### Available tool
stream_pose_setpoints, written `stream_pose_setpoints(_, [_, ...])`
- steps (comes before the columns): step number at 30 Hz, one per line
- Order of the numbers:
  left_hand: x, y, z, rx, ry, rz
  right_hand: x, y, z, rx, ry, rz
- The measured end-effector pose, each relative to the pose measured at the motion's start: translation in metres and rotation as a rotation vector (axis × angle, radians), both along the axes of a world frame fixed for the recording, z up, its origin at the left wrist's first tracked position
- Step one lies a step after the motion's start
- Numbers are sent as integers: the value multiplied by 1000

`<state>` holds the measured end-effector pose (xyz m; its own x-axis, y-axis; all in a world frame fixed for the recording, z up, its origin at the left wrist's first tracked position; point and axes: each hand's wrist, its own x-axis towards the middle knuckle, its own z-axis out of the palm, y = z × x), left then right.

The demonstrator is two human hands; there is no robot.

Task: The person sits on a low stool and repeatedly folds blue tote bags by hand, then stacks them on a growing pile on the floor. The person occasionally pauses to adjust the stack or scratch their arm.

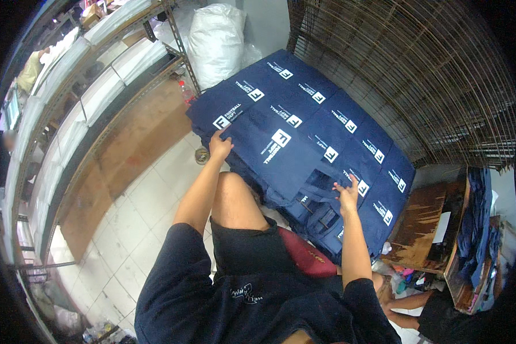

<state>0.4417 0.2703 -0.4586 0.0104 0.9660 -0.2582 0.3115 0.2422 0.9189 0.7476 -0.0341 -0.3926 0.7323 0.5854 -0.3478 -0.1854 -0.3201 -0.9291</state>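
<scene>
Piles of navy fabric bags [312, 123] with white printing cover a wide raised surface in front of me. One navy fabric bag [252, 146] lies askew on top, its handles toward the right. At that bag's left edge, my left hand [221, 147] has its fingers closed on the cloth; the fingertips are partly hidden. My right hand [348, 195] is just above the bags near the handles [312, 192], fingers apart and nothing visible in them. Nearer to me, more bags with strap handles [327, 221] hang or lie over the front edge.
A metal shelf rack [120, 80] with stacked white sheets stands left. Behind the bags are a white sack [217, 43] and wire racks [407, 63]. A wooden cabinet [418, 229] stands right. Another person's leg [410, 301] is at lower right. A red cushion [307, 255] is beside my thigh.
</scene>
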Motion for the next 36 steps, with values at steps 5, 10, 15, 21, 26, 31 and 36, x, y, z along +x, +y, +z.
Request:
stream_pose_setpoints(5, [-40,35,-100,181,299,91,-15,20,-10,-48,-11,54])
stream_pose_setpoints(10, [-42,22,-88,192,247,100,-16,13,-12,-70,-2,53])
stream_pose_setpoints(15, [-36,7,-54,109,77,110,-20,13,-13,-54,23,38])
stream_pose_setpoints(21, [-37,11,-55,98,-32,111,-21,7,-18,-15,28,34])
stream_pose_setpoints(26, [-37,16,-63,87,-20,109,-19,5,-22,-17,18,18])
stream_pose_setpoints(31, [-30,13,-59,77,11,109,-18,3,-21,-51,17,-14])
stream_pose_setpoints(36, [-37,16,-64,52,-29,84,-16,6,-30,44,24,-54])
